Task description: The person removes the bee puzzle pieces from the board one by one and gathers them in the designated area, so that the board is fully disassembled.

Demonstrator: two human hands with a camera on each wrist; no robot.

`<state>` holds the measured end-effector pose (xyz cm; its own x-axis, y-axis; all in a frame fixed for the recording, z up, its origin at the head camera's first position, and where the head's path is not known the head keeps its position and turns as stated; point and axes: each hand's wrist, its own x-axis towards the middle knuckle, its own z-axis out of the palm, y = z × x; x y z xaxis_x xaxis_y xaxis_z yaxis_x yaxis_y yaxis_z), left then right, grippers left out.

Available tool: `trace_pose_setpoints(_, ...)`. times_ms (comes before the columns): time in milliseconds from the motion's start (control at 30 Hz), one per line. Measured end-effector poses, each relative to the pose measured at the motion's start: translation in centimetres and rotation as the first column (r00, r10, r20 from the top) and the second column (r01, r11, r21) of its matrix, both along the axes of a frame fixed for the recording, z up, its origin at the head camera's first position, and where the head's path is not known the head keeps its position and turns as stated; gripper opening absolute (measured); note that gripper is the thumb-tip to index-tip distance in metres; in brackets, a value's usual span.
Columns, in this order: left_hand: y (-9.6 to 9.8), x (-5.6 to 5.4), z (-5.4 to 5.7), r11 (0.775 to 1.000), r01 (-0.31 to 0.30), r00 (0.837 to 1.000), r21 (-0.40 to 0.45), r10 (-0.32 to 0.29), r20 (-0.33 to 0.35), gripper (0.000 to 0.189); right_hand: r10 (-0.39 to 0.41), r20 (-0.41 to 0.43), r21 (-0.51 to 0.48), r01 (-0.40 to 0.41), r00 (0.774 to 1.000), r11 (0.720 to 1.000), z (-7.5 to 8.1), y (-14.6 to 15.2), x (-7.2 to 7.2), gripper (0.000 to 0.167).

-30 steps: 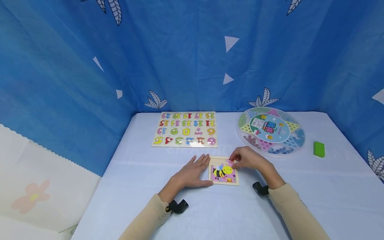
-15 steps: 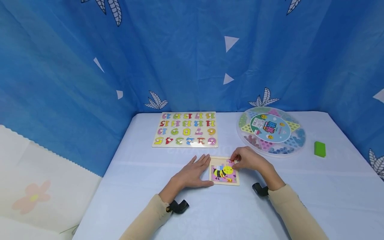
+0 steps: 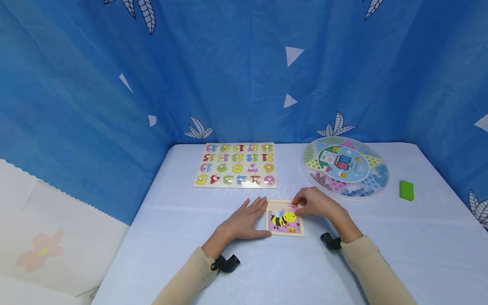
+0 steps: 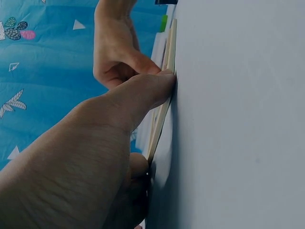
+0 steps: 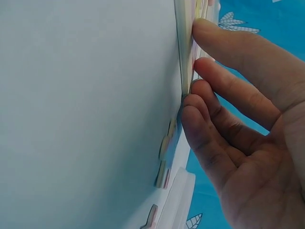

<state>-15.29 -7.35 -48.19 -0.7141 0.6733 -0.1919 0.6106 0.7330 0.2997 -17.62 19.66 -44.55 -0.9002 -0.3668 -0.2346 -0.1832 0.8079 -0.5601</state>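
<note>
A small square bee puzzle (image 3: pixel 282 220) in a pale wooden frame (image 3: pixel 285 234) lies on the table. Bare wood shows along its upper left. My left hand (image 3: pixel 245 221) rests at the frame's left side, fingers spread and fairly straight, thumb at the lower left corner. In the left wrist view the left thumb (image 4: pixel 147 88) lies over the frame's edge. My right hand (image 3: pixel 314 202) has bent fingers at the upper right corner, thumb and index on a pink puzzle piece (image 3: pixel 292 206). The right wrist view shows the right fingertips (image 5: pixel 202 64) against the puzzle; the piece is mostly hidden there.
Behind the puzzle lies a number board (image 3: pixel 234 165) with colourful knobbed numbers. At the back right is an oval clear case (image 3: pixel 373 192) of coloured beads, with a green block (image 3: pixel 406 190) to its right. Blue curtain (image 3: pixel 236 72) hangs behind the white-covered table (image 3: pixel 274 275).
Both hands keep nearly the same place on the puzzle. No clear movement of the puzzle or its pieces shows.
</note>
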Motion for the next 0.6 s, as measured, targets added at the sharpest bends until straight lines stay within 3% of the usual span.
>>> trace_pose_setpoints(600,0.09,0.07,0.03,1.0,0.0,1.0,-0.01,-0.001,-0.005,0.098,0.004,0.012,-0.048,-0.003,1.0,0.999,-0.32,0.32,-0.39,0.027)
